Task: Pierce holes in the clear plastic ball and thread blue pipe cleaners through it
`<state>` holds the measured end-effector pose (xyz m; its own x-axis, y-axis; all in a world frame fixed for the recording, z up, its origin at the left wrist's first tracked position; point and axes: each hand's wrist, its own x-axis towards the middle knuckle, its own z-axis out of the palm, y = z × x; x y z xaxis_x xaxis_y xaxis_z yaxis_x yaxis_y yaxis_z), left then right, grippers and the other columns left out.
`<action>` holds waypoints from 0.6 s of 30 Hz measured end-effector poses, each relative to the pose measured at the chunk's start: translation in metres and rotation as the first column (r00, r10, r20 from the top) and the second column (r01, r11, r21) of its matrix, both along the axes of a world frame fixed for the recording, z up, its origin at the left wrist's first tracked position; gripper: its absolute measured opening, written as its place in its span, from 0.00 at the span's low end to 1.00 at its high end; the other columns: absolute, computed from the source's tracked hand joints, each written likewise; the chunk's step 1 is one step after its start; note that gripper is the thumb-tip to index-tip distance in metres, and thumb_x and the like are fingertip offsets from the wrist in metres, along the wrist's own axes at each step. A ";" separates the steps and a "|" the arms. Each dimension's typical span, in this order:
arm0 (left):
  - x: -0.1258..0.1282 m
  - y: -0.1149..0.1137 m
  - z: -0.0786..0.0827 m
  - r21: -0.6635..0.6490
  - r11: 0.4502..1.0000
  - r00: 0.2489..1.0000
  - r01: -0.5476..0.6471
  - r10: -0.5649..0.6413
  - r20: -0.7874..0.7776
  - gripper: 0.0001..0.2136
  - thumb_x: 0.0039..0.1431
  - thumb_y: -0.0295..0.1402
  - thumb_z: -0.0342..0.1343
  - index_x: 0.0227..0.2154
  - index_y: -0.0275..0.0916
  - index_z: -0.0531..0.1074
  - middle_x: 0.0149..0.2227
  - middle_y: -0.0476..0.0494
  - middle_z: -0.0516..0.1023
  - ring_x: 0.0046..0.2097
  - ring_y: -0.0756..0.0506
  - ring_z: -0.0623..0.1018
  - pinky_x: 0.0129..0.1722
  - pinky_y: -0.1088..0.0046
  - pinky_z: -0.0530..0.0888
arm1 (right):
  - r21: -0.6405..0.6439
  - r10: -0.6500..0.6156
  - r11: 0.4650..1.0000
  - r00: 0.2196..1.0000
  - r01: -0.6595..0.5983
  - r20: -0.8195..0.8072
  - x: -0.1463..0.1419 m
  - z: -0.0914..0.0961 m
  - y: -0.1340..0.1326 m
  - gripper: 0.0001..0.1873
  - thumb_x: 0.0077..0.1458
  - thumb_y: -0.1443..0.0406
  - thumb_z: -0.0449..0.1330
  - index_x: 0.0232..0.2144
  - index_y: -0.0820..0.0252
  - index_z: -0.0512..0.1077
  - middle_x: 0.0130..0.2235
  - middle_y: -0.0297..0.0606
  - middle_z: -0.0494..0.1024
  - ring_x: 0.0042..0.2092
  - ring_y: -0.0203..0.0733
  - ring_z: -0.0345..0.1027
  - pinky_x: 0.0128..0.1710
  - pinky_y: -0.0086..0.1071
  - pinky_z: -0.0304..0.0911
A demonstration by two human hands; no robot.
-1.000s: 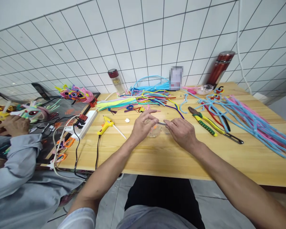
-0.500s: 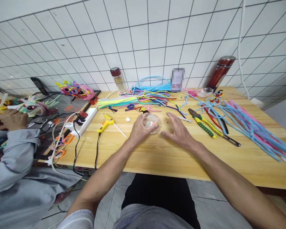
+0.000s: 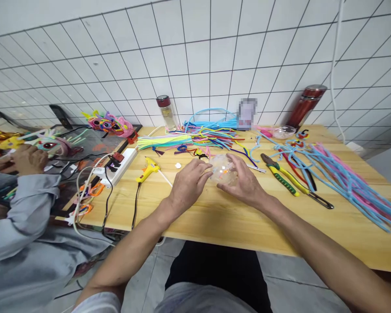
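My right hand [image 3: 243, 180] is curved around the right side of a clear plastic ball [image 3: 220, 170], gripping it between thumb and fingers above the table. Orange and whitish bits show through the ball's shell. At the ball's left edge is my left hand [image 3: 190, 182], fingers curled and thumb drawn close to the forefinger; whatever lies between those tips is too small to make out. To the left lies a yellow hot glue gun [image 3: 148, 169] with a white glue stick [image 3: 165, 178] in its back end. A small white piece [image 3: 177, 165] sits near my left hand.
Pipe cleaners [image 3: 169, 141] are heaped at the back, with more [image 3: 348, 182] at right. Pliers [image 3: 278, 174], a power strip [image 3: 122, 167] with trailing cords, a glass bottle [image 3: 167, 114] and a red thermos [image 3: 306, 106] stand or lie around. A co-worker's hand [image 3: 29, 160] is at left.
My right hand has closed on the ball, which has moved slightly right. My left hand has gone from wrapping the ball to a pinch at its left edge.
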<state>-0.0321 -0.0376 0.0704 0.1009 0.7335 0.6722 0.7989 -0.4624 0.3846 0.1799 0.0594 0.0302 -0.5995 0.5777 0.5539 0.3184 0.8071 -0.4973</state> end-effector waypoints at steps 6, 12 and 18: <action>-0.003 0.006 -0.004 -0.048 0.999 0.990 -0.021 0.014 -0.142 0.04 0.70 0.30 0.55 0.40 0.40 0.74 0.38 0.44 0.81 0.41 0.46 0.81 0.42 0.70 0.76 | 0.126 -0.011 0.992 1.000 0.008 0.025 -0.006 -0.002 -0.003 0.51 0.55 0.52 0.69 0.72 0.58 0.49 0.66 0.57 0.67 0.67 0.65 0.63 0.65 0.62 0.64; -0.001 0.010 0.011 -0.221 0.975 0.994 0.025 -0.049 -0.100 0.05 0.67 0.25 0.53 0.35 0.40 0.69 0.33 0.48 0.74 0.35 0.48 0.75 0.35 0.72 0.71 | 0.194 -0.035 0.980 0.999 0.033 0.009 -0.005 0.006 -0.004 0.50 0.54 0.53 0.69 0.70 0.61 0.52 0.64 0.59 0.68 0.65 0.65 0.64 0.64 0.60 0.65; 0.001 0.014 0.006 -0.190 0.981 0.988 -0.030 0.000 -0.153 0.06 0.59 0.23 0.51 0.32 0.41 0.64 0.31 0.49 0.69 0.32 0.48 0.70 0.31 0.72 0.66 | 0.161 -0.058 0.984 0.995 0.070 -0.075 -0.014 0.001 -0.009 0.47 0.53 0.55 0.68 0.69 0.60 0.54 0.62 0.57 0.70 0.64 0.64 0.66 0.62 0.60 0.66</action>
<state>-0.0312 -0.0236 0.0767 0.1787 0.8492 0.4969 0.8609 -0.3795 0.3388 0.1656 0.0506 0.0311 -0.5207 0.5118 0.6833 0.3408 0.8585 -0.3833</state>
